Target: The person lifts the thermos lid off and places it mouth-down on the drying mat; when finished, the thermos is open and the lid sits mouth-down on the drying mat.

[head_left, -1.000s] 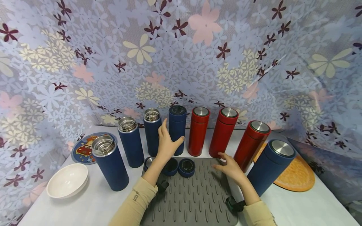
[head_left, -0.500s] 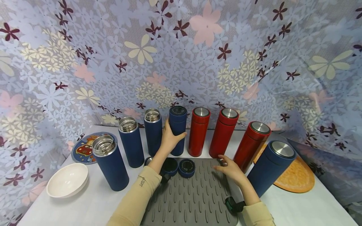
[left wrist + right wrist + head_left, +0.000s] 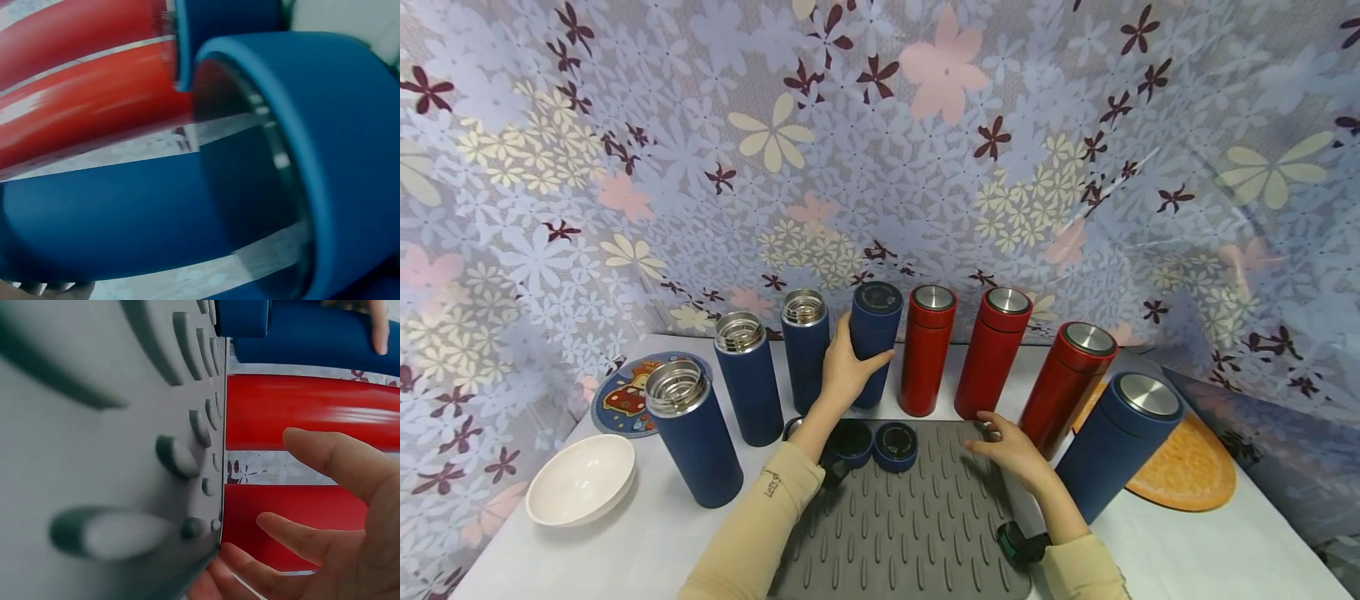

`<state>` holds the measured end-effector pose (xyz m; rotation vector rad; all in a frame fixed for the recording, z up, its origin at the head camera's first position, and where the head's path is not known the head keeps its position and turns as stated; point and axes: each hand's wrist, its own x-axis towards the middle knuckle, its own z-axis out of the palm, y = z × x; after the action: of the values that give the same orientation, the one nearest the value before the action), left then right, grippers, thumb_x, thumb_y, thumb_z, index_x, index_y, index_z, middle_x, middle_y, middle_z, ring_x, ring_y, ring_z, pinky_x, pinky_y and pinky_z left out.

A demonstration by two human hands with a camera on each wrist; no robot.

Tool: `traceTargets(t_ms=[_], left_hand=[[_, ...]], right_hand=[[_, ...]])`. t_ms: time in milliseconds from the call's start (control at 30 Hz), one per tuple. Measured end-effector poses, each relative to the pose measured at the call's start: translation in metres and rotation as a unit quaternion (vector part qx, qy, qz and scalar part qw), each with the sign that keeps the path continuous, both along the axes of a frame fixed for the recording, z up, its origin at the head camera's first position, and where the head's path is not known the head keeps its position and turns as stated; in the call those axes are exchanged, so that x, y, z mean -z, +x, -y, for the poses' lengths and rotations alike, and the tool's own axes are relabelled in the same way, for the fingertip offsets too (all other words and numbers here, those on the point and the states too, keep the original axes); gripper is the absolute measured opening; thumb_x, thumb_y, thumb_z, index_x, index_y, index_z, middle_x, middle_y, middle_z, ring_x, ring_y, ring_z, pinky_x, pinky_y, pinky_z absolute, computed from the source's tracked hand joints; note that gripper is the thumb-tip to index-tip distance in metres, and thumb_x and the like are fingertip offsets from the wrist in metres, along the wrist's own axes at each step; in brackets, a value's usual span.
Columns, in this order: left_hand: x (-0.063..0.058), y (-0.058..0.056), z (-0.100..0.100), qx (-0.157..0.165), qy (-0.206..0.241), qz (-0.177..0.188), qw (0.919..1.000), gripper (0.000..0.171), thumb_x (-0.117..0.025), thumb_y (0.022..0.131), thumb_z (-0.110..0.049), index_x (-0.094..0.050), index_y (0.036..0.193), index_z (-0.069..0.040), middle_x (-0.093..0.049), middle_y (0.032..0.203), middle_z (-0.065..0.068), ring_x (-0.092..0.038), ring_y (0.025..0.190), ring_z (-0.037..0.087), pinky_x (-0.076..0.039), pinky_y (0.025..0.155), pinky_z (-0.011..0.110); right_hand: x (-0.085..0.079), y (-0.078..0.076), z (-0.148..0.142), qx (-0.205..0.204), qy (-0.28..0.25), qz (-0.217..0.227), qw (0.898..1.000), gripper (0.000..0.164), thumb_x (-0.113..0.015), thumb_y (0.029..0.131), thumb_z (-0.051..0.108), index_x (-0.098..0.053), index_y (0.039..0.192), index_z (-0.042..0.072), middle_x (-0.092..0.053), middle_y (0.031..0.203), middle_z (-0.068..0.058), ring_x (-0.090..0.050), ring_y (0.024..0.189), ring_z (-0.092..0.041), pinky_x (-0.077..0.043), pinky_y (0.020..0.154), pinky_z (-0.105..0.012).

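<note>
My left hand grips the capped blue thermos at the back middle, thumb to its right side. That thermos leans slightly right. Fingertips curl at its lower edge in the left wrist view. A blue thermos lid looms close to that camera. On the grey mat lie several lids, one being a dark-topped blue lid; my left forearm partly hides the others. My right hand, fingers spread and relaxed, hovers by the mat's right edge and holds nothing. Nearest it is a red thermos.
Uncapped blue thermoses stand at the left beside a white bowl and a round cartoon mat. Two other red thermoses and a blue one stand nearby. The ridged grey mat lies in front, an orange round mat at right.
My left hand has moved onto the capped blue thermos and taken hold of it. The thermos has tipped slightly to the right. My right hand has barely moved.
</note>
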<state>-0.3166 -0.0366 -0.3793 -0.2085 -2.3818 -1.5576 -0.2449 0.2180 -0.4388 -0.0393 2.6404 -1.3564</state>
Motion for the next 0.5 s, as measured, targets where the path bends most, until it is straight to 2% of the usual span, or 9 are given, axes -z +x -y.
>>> traceTargets(t_ms=[133,233,367,500], left_hand=[[-0.011,0.013,0.005,0.016,0.026,-0.049,0.9984,0.082,-0.079,0.073,-0.025,-0.034,0.140,-0.010,-0.047,0.134,0.013,-0.046,0.122,0.030,-0.038,0.099,0.048],[-0.019,0.027,0.010,0.036,0.053,-0.093,0.9936,0.080,-0.080,0.071,-0.020,-0.037,0.137,-0.012,-0.049,0.130,0.012,-0.048,0.118,0.028,-0.040,0.098,0.046],[-0.028,0.046,0.018,0.062,0.065,-0.131,0.9872,0.081,-0.080,0.069,-0.014,-0.037,0.138,-0.014,-0.047,0.129,0.013,-0.049,0.114,0.029,-0.041,0.096,0.047],[-0.032,0.065,0.024,0.084,0.052,-0.151,0.9836,0.081,-0.081,0.066,-0.010,-0.039,0.136,-0.017,-0.046,0.126,0.013,-0.049,0.110,0.028,-0.040,0.092,0.051]], right_hand=[[-0.003,0.001,0.001,-0.010,0.003,0.001,1.000,0.063,-0.065,0.084,0.018,-0.037,0.135,-0.005,-0.038,0.134,-0.034,-0.037,0.123,-0.050,-0.038,0.094,-0.059],[-0.008,0.002,0.002,-0.016,0.023,-0.011,1.000,0.063,-0.066,0.083,0.019,-0.039,0.134,-0.006,-0.040,0.133,-0.033,-0.040,0.121,-0.049,-0.040,0.092,-0.057],[-0.020,0.005,0.006,-0.011,0.067,-0.045,0.997,0.060,-0.066,0.082,0.022,-0.044,0.132,-0.004,-0.047,0.128,-0.030,-0.046,0.115,-0.047,-0.045,0.087,-0.054],[-0.041,0.009,0.013,-0.006,0.066,-0.094,0.993,0.051,-0.064,0.085,0.022,-0.049,0.129,0.000,-0.052,0.123,-0.025,-0.051,0.109,-0.041,-0.048,0.083,-0.050]])
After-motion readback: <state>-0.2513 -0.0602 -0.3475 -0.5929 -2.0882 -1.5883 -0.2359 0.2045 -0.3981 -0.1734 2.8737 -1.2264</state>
